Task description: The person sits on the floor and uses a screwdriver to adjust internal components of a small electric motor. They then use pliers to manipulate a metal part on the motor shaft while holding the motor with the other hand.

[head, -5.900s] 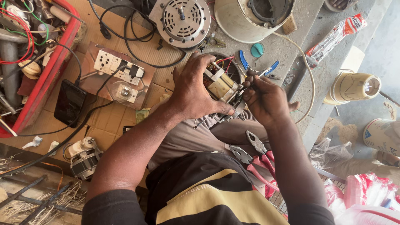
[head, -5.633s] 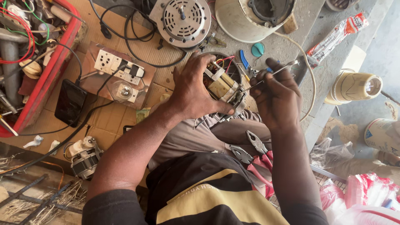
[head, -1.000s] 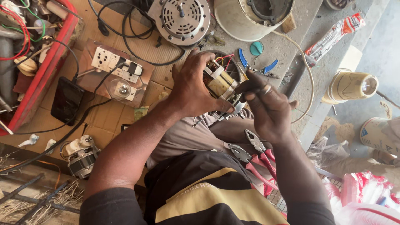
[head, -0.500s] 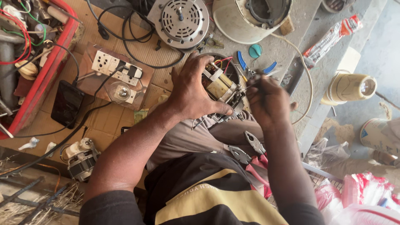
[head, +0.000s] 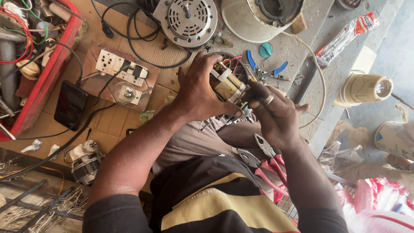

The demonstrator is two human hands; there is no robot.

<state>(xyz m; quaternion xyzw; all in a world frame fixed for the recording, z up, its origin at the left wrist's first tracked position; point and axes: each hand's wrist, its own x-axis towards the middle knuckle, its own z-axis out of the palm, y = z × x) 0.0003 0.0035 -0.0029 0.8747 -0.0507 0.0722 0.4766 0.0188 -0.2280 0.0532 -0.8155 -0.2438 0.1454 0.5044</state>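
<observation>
Left hand (head: 200,92) was clamped around a small motor (head: 227,86) at upper centre of the frame, fingers wrapped over its top, thumb under. Motor sat above the person's lap, just below the round fan motor (head: 186,19) at top centre. Right hand (head: 276,114) was closed in a pinch, fingertips (head: 254,91) touching the motor's right side (what it pinched was too small to tell, maybe a thin tool or wire). A ring showed on one right finger.

Red-handled pliers (head: 267,162) lay on the lap, below the right hand, centre right. Blue-handled cutters (head: 265,71) lay on the floor just right of the motor. White bucket-like housing (head: 258,17) was at top, right of the fan motor. Switchboard (head: 120,69) with sockets and a bulb sat upper left on cardboard, black cable plugged in. Black phone (head: 71,104) lay left of it. Red crate (head: 47,73) of wires and parts filled the far left edge. Another small motor (head: 84,162) stood lower left. Tape roll (head: 364,88) at the right.
</observation>
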